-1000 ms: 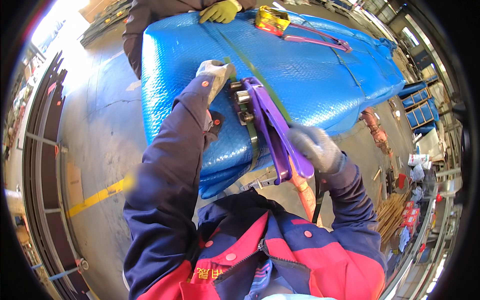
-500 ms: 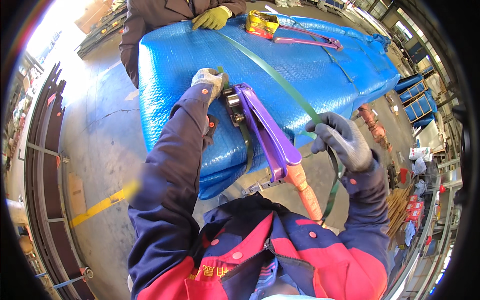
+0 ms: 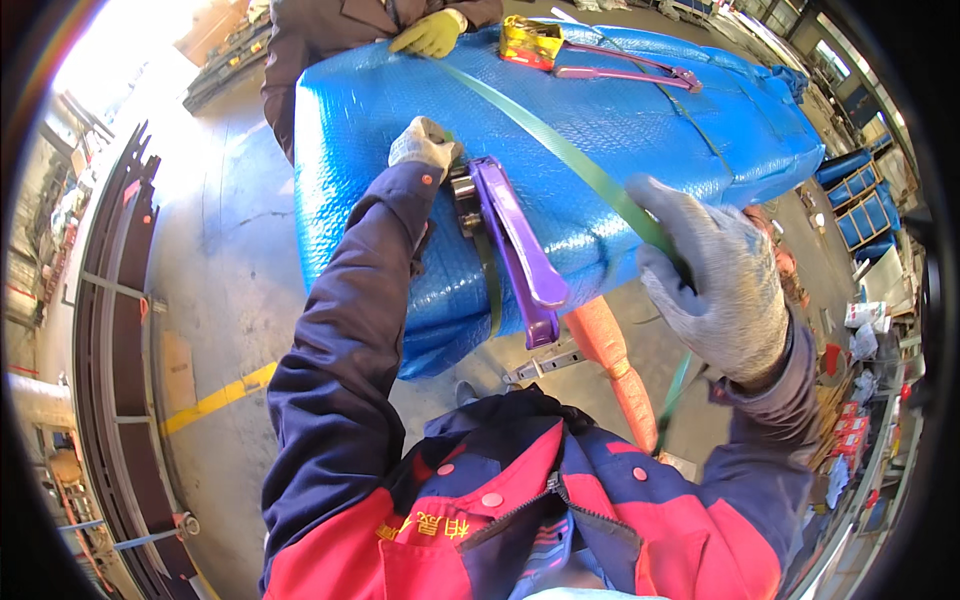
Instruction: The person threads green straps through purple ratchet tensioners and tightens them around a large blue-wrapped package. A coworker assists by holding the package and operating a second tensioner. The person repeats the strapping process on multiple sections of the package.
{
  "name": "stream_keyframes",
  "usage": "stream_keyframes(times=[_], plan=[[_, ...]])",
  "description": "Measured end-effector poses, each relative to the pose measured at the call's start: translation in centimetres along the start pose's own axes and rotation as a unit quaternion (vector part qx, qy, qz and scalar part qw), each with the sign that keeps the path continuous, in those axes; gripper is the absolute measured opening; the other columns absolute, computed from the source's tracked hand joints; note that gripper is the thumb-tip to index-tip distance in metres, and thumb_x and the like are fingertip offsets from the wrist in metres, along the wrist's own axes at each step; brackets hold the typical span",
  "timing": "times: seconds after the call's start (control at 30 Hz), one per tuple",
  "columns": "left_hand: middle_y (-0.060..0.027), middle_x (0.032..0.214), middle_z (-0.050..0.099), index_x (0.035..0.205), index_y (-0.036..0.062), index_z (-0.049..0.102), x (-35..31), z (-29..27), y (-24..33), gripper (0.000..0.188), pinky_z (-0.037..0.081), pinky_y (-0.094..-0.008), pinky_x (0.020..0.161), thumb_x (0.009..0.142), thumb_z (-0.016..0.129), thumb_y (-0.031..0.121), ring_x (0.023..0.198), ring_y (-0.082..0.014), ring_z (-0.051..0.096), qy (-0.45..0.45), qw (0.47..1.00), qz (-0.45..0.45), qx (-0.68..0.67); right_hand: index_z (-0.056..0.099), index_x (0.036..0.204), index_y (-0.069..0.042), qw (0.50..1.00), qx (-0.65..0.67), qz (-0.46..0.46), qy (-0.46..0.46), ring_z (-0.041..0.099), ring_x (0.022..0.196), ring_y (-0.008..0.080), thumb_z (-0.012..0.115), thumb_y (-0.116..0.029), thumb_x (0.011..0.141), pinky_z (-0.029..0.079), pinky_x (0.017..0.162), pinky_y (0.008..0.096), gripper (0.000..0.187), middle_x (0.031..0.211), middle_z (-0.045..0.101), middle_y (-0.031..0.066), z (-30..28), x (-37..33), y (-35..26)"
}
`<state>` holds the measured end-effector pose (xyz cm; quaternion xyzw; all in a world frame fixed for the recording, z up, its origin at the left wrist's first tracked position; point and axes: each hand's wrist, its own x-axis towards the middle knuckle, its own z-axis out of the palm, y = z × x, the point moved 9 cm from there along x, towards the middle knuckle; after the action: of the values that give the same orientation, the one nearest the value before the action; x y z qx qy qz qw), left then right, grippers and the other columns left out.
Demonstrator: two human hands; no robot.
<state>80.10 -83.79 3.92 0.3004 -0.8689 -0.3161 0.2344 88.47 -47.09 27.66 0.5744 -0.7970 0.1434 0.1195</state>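
A long bundle in blue bubble wrap (image 3: 560,140) lies before me. My left hand (image 3: 425,145), in a pale glove, is closed at the near left part of the bundle, with a bit of green strap showing past its fingers. Right beside it, a purple strapping tool (image 3: 510,235) with a metal head sits on the strap, its long handles pointing toward me. My right hand (image 3: 720,270), in a grey glove, is closed round the green strap (image 3: 560,145), which runs taut from the far edge. What lies under my left palm is hidden.
Across the bundle, a co-worker's yellow-gloved hand (image 3: 430,36) rests by the strap's far end. A yellow-red box (image 3: 530,42) and a second purple long-handled tool (image 3: 630,75) lie on the bundle. Orange wrapped pieces (image 3: 612,365) stand below it. Dark metal bars (image 3: 105,350) line the left.
My right hand has moved up and right along with the green strap, its fingers closing further round it. My left hand stays by the tool; the handles have shifted slightly leftward in view.
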Motion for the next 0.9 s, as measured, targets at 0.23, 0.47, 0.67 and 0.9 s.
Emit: stream_keyframes(times=[0.23,0.47,0.67,0.9], plan=[[-0.0112,0.094,0.080,0.094,0.0102,0.080,1.7,1.2,-1.5,0.023,0.059,-0.0371,0.085,0.084,0.081,0.031,0.092,-0.0264,0.077,-0.056,0.991,0.055,-0.104,0.063,0.138,-0.009,0.956,-0.232,-0.174,-0.042,0.069,0.070,0.0202,0.064,-0.018,0.091,0.051,0.068,0.0389,0.048,0.089,0.065,0.0069,1.2,1.0,-8.2],[-0.0109,0.106,0.079,0.119,0.0006,0.075,-0.5,0.0,0.8,0.027,0.059,-0.0297,0.085,0.101,0.068,0.020,0.094,-0.0193,0.074,-0.145,0.972,0.115,-0.147,0.062,0.135,-0.003,0.926,0.372,-0.017,0.059,0.075,0.093,0.0281,0.070,-0.011,0.093,0.058,0.082,0.0379,0.044,0.102,0.072,0.0209,-0.6,-0.1,2.7],[-0.0163,0.109,0.076,0.130,-0.0007,0.068,-5.3,-8.0,7.6,0.047,0.061,-0.0312,0.075,0.105,0.067,0.039,0.088,-0.0196,0.073,-0.075,0.938,-0.056,-0.335,0.059,0.135,-0.003,0.966,0.188,-0.095,0.150,0.073,0.094,0.0388,0.071,-0.010,0.089,0.058,0.082,0.0461,0.048,0.105,0.071,0.0182,1.8,-2.1,0.5],[-0.0031,0.093,0.060,0.121,-0.0043,0.060,-11.4,-9.7,18.7,0.022,0.048,-0.0253,0.062,0.106,0.055,0.011,0.068,-0.0095,0.056,-0.167,0.877,0.124,-0.433,0.033,0.158,0.002,0.961,0.212,-0.163,0.068,0.071,0.094,0.0441,0.080,-0.053,0.085,0.056,0.079,0.0505,0.103,0.110,0.068,0.0261,3.2,-3.7,-1.0]])
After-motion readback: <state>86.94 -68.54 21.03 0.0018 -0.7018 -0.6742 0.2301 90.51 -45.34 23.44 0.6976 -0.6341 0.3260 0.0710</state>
